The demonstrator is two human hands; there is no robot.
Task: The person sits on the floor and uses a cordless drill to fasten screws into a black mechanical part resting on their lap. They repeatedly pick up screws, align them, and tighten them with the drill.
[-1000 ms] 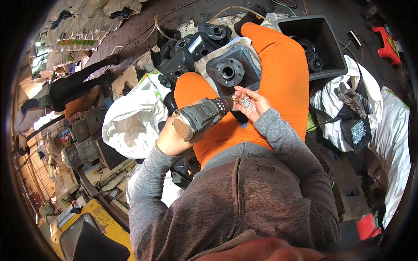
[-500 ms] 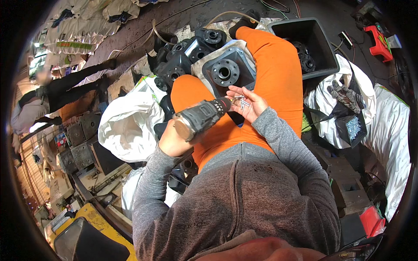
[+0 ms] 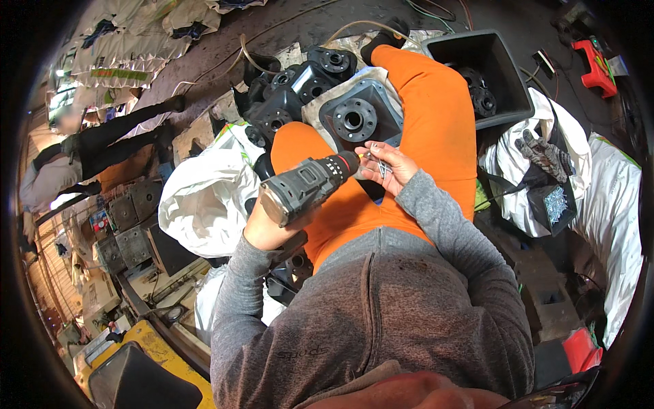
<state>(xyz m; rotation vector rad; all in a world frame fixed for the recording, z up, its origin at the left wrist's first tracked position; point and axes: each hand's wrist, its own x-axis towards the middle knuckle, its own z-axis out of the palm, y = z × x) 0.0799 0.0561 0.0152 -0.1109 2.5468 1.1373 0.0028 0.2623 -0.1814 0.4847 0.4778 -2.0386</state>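
Two hands (image 3: 387,167) meet at a power drill's tip, nearer the torso than the black flanged housing (image 3: 368,123).
The left hand (image 3: 266,232) is wrapped around the grey drill (image 3: 303,187), left of the housing and closer to the body. The right hand, half curled on the housing's near side, holds several silvery screws (image 3: 383,168), its fingertips beside the bit; whether they touch it cannot be told. Dark flanged parts (image 3: 315,88) lie left of the housing, a black bin (image 3: 504,61) right of it, a small box (image 3: 540,210) of fasteners farther right.
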